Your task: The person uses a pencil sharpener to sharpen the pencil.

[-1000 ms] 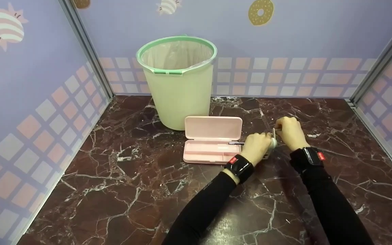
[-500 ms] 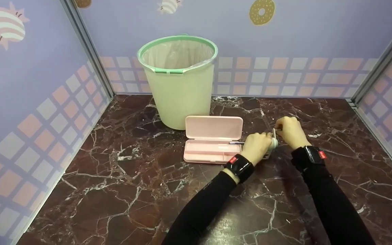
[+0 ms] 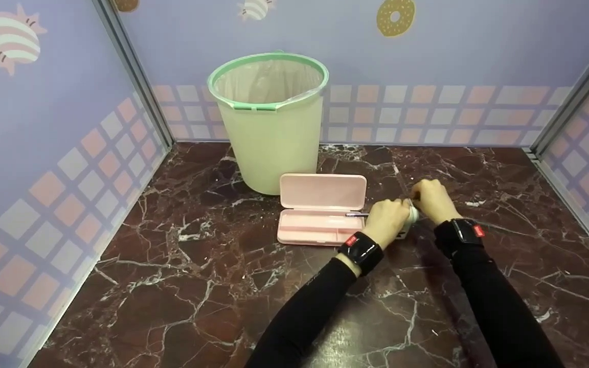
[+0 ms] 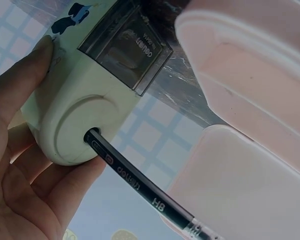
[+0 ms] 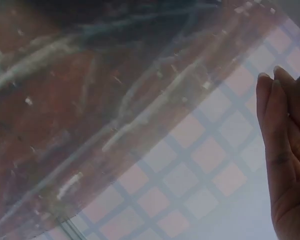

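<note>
My left hand (image 3: 387, 220) grips a pale green, hand-cranked pencil sharpener (image 4: 72, 115), with the thumb along one side and fingers around the other. A dark HB pencil (image 4: 137, 182) sticks out of the sharpener's round hole, over the pink pencil case (image 3: 322, 191). On the sharpener's side, the transparent shavings drawer (image 4: 127, 50) shows in the left wrist view. At the opposite end my right hand (image 3: 433, 199) pinches the crank handle, which its fingers mostly hide. The right wrist view catches only the bunched fingers (image 5: 275, 110) of this hand.
The pencil case stands with its lid up, its compartments facing me. Behind it is a tall pale green bin (image 3: 274, 138) with a green rim and a plastic liner. Patterned panels (image 3: 427, 112) enclose the marble-look tabletop (image 3: 187, 296) at the back and sides.
My right hand has shifted slightly down and toward the sharpener as the crank arm turned from its upright position. The left hand keeps its hold on the sharpener, and the pencil stays in the hole.
</note>
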`<move>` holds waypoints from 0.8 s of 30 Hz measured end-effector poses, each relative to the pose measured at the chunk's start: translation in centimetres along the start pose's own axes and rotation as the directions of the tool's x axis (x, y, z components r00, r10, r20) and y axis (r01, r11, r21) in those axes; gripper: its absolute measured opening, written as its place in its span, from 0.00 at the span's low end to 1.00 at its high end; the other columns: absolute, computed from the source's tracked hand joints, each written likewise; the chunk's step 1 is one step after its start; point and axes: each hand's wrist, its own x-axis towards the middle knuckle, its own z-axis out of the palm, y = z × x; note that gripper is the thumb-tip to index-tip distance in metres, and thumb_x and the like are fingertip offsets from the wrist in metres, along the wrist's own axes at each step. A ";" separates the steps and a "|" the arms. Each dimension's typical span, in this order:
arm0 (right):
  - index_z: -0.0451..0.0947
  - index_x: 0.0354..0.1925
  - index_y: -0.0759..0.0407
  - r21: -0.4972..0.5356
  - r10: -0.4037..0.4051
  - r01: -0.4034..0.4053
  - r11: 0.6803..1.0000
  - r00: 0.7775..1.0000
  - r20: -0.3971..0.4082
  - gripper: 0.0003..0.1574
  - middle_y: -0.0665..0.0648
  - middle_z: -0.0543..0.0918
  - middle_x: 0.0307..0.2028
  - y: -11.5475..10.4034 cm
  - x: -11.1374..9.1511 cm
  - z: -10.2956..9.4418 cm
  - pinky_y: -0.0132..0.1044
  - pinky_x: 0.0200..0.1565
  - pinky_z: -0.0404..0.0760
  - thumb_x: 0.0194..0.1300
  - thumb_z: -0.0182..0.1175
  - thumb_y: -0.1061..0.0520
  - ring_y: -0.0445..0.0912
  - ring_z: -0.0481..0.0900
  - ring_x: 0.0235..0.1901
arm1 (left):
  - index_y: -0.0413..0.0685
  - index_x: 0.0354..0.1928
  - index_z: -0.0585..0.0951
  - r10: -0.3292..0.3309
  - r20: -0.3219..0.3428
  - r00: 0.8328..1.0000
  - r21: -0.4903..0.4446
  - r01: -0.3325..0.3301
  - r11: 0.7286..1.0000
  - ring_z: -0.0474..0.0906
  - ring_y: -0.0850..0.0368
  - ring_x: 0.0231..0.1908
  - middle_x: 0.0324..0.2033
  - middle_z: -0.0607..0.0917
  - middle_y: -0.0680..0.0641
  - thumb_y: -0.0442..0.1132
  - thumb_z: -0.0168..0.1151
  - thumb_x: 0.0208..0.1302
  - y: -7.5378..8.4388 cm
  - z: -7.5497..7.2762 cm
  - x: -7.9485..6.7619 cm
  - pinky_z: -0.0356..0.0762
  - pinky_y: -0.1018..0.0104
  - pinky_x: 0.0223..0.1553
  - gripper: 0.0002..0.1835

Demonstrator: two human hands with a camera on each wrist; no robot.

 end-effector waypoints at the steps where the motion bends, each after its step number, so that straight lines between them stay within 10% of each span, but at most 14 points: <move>1: 0.79 0.20 0.68 -0.002 0.006 -0.006 1.000 1.000 0.022 0.06 0.68 0.83 0.24 0.1 0.0 0.2 0.57 0.33 0.76 0.49 0.58 0.74 0.63 0.80 0.28 | 0.56 0.51 0.83 -0.002 0.000 1.000 0.002 0.002 1.000 0.85 0.61 0.31 0.36 0.88 0.56 0.44 0.49 0.69 0.0 0.0 0.0 0.82 0.70 0.29 0.16; 24: 0.79 0.18 0.66 -0.026 -0.029 0.035 0.999 0.977 0.210 0.06 0.67 0.84 0.25 0.4 -0.5 1.0 0.53 0.31 0.76 0.44 0.58 0.73 0.55 0.76 0.24 | 0.57 0.53 0.83 -0.028 -0.012 1.000 0.053 0.028 0.998 0.84 0.62 0.31 0.35 0.88 0.56 0.45 0.50 0.69 0.3 0.1 -0.2 0.81 0.72 0.30 0.17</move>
